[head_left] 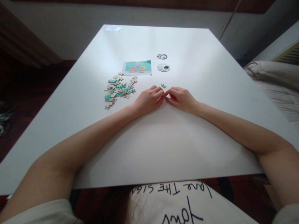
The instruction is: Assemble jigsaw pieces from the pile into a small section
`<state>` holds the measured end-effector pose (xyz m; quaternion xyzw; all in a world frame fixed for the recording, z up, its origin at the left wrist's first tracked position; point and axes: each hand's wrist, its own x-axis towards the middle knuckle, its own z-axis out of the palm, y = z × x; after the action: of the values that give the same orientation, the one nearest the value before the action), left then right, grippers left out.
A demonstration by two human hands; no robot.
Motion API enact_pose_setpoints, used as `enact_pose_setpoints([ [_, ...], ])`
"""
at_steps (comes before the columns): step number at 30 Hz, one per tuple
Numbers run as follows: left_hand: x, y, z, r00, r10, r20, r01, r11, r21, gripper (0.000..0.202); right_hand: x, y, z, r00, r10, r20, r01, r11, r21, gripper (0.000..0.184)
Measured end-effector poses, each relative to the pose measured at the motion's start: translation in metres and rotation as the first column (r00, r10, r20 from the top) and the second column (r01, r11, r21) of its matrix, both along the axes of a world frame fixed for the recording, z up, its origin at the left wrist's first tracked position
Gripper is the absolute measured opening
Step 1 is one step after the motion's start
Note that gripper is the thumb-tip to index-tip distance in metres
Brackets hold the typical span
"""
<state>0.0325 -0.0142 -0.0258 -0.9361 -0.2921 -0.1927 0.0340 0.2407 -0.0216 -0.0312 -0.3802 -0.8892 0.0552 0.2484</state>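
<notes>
My left hand and my right hand meet over the table, both closed in a pinch. Between their fingertips is a small puzzle piece, mostly hidden by the fingers. Just beyond the fingers lie a few teal and yellow puzzle pieces, close together. Left of my left hand spreads a loose pile of puzzle pieces, some teal side up and others showing plain backs. Behind the pile lies a picture sheet with pink and yellow cartoon figures on teal.
Two round flat discs with dark and light designs lie beyond my hands, one behind the other. A white slip rests at the table's far left corner. The white table reaches my body. Beyond its right edge is a cushioned seat.
</notes>
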Motion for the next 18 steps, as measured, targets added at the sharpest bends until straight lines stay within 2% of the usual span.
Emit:
enact_pose_setpoints([
  [18, -0.0002, 0.0009, -0.0010, 1.000, -0.007, 0.000, 0.007, 1.000, 0.010, 0.018, -0.0006, -0.0007, 0.0007, 1.000, -0.009, 0.013, 0.009, 1.000, -0.008, 0.014],
])
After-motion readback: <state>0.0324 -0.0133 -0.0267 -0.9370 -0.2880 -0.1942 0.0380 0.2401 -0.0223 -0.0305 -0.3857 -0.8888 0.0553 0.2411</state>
